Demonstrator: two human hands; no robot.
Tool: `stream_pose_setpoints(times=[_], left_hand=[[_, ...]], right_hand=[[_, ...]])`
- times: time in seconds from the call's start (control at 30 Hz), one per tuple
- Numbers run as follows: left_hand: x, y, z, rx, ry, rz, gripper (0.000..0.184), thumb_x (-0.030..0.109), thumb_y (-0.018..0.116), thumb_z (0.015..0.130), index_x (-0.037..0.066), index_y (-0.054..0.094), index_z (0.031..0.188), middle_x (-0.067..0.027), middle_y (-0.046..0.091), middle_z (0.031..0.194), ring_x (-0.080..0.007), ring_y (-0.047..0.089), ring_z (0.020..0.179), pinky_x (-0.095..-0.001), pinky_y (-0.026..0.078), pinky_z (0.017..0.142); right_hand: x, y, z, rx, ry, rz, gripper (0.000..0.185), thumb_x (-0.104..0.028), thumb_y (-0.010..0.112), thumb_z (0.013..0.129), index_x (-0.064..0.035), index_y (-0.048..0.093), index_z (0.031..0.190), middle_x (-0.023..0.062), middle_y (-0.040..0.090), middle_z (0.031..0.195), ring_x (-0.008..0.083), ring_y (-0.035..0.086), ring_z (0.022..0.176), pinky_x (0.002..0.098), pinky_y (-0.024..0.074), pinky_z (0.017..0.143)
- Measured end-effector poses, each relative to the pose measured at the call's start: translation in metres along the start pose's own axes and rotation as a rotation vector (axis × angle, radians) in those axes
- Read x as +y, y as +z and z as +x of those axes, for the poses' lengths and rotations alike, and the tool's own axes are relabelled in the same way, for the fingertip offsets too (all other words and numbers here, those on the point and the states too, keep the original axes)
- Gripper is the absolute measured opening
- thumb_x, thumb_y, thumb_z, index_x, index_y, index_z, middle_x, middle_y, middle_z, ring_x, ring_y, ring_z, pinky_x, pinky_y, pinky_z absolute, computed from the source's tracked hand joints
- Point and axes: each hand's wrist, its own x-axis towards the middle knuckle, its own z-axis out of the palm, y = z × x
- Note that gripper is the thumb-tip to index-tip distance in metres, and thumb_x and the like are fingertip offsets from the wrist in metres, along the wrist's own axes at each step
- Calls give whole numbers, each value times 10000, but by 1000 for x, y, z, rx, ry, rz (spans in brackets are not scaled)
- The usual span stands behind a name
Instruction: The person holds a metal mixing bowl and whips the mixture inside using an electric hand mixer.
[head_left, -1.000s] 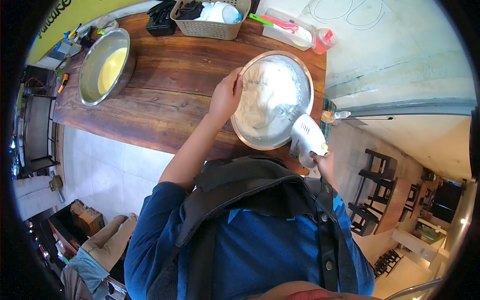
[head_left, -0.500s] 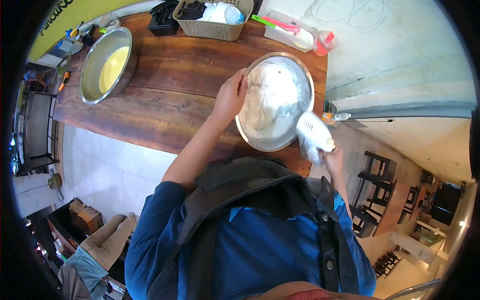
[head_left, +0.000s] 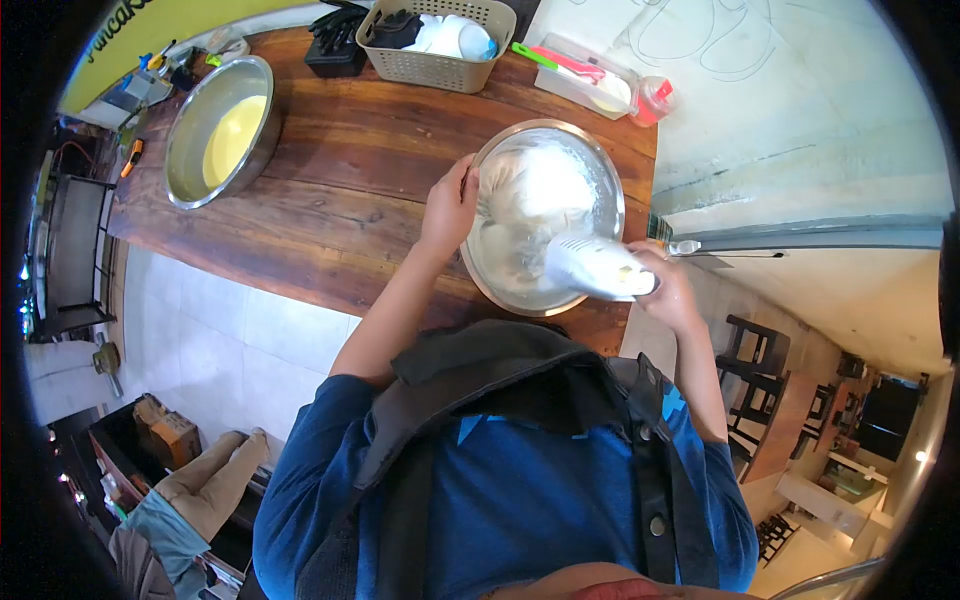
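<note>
A metal mixing bowl [head_left: 613, 170] stands on the wooden table near its right end, with a white, foamy mixture [head_left: 555, 190] inside. My left hand [head_left: 450, 205] is closed on the bowl's left rim. In my right hand [head_left: 664, 288] is a white hand mixer [head_left: 598, 267], gripped at the bowl's lower right. The mixer's body hangs over the bowl and is smeared by motion. Its beaters are hidden beneath it.
A second metal bowl [head_left: 180, 165] with pale yellow liquid stands at the table's left. Along the back are a beige basket [head_left: 430, 70], a black box [head_left: 335, 60], a clear container [head_left: 570, 90] with spatulas, and a red-lidded cup [head_left: 653, 100]. Another person [head_left: 205, 490] is at lower left.
My right hand has moved up, and the mixer has swung left, farther over the bowl. My left hand and the bowl have shifted slightly left and down in view.
</note>
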Motion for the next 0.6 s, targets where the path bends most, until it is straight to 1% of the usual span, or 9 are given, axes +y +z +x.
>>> stream_pose_setpoints(times=[0.07,0.17,0.23,0.33,0.37,0.43,0.47,0.57,0.6], left_hand=[[-5,-1,0,6,-11,40,336,209,493,998,-29,564,1225,-245,664,1015,-372,661,923,-392,514,791],[-8,1,1,1,-1,-28,339,212,488,1000,-37,562,1219,-243,668,988,-365,663,908,-387,514,784],[-3,3,0,24,-21,-25,332,212,487,1001,-30,566,1213,-239,669,983,-373,661,903,-392,513,780],[-1,10,0,42,-19,-21,313,212,486,1001,-11,574,1202,-230,669,980,-383,654,899,-398,511,771],[-1,15,-1,41,1,-20,301,211,486,1000,1,578,1196,-225,668,982,-387,650,899,-399,509,767],[10,28,-5,19,9,0,293,208,484,1001,10,581,1194,-221,668,989,-389,646,899,-398,508,766],[14,32,-9,6,16,21,286,206,481,1001,19,584,1192,-217,667,996,-391,643,899,-396,506,765],[17,30,-13,-18,36,-20,286,204,476,1002,21,585,1193,-216,665,1001,-383,645,908,-396,504,774],[14,26,-12,-15,40,-17,286,204,476,1002,21,585,1193,-216,665,1001,-383,645,908,-396,504,774]], right_hand=[[13,3,-6,141,130,-15,414,44,722,652,-6,622,1051,166,623,1139,350,595,1076,377,470,919],[14,0,-10,221,186,-155,419,44,723,657,-4,619,1059,182,614,1150,359,600,1068,380,481,902],[2,-9,-10,211,137,-203,356,3,720,681,9,627,1025,166,639,1113,346,624,1033,391,498,875],[-31,-24,-6,-120,169,-91,371,-5,719,677,-26,665,1044,154,661,1064,342,638,1006,390,506,860],[-34,-20,-4,-118,174,-91,371,-5,719,677,-26,665,1044,154,661,1064,342,638,1006,390,506,860],[-36,-13,4,-73,49,-25,408,8,719,664,-35,665,1066,161,658,1089,327,640,1020,385,504,867],[-33,-6,12,10,-9,18,430,23,725,642,-26,660,1065,162,655,1098,331,635,1035,382,498,883],[-22,0,30,253,116,-14,448,30,728,628,-32,659,1066,173,645,1121,354,622,1048,381,498,880],[-21,-3,30,255,111,-12,448,30,728,628,-32,659,1066,173,645,1121,354,622,1048,381,498,880]])
